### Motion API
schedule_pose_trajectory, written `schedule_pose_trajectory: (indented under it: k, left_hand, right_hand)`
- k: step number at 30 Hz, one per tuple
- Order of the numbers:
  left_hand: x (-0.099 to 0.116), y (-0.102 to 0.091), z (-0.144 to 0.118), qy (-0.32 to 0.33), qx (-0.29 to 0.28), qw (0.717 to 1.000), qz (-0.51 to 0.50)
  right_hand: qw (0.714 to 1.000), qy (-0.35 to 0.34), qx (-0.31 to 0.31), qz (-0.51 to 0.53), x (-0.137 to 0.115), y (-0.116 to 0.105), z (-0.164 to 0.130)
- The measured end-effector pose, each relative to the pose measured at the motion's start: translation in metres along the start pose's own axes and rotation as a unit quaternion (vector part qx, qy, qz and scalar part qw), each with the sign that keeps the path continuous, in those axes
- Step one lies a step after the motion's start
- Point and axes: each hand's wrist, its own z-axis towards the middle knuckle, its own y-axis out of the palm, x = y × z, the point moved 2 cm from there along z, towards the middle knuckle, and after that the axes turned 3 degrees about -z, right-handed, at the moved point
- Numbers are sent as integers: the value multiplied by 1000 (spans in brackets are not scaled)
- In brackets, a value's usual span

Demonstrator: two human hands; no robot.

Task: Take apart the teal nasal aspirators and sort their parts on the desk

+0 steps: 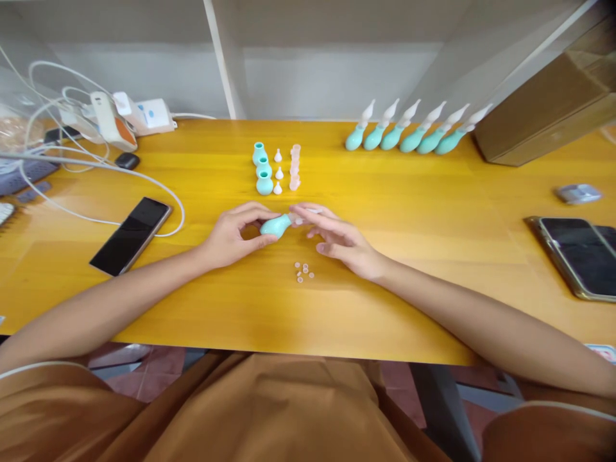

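My left hand (237,232) is closed around the teal bulb (275,227) of a bulb syringe, which lies tilted with its pale tip pointing right. Beside that tip is my right hand (342,239), its fingers stretched out and partly covering the tip; whether they touch it I cannot tell. Several tiny translucent rings (305,269) are scattered on the table below the hands. Beyond the hands stand a column of 3 teal bulbs (264,185), a column of 3 small white tips (278,173) and a column of pale pink translucent connectors (295,168).
At the back right, several assembled bulb syringes (412,131) stand in a row beside a cardboard box (548,102). Phones lie at left (131,236) and right (577,256). White cables (180,199) and a power strip (111,122) occupy the left side.
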Motion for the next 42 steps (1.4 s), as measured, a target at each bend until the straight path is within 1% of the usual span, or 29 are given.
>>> schedule_pose_trajectory:
  k: [6,14,21,26,30,34,38,42]
  left_hand:
    - [1,-1,-1,24,-4,1000,6]
    - [7,0,-4,48,-15,998,27]
    - [8,1,-7,63,-35,996,52]
    - [9,1,-7,80,-32,995,54]
    - [8,1,-4,75,-24,995,56]
    - [7,0,-2,77,-3,996,45]
    - [7,0,-2,80,-1,996,38]
    - [7,-1,-5,91,-13,995,40]
  right_hand:
    - [998,15,5,54,4,0,-1]
    - [998,-1,-13,57,6,-2,-2]
    - [998,-8,-25,54,6,-3,-2]
    - [998,-11,-33,55,6,-3,-2]
    - [997,-4,-5,74,5,-1,-2]
    - [994,22,19,109,4,1,0]
    - [988,37,8,148,3,2,1]
    - [991,36,-11,131,3,1,-1]
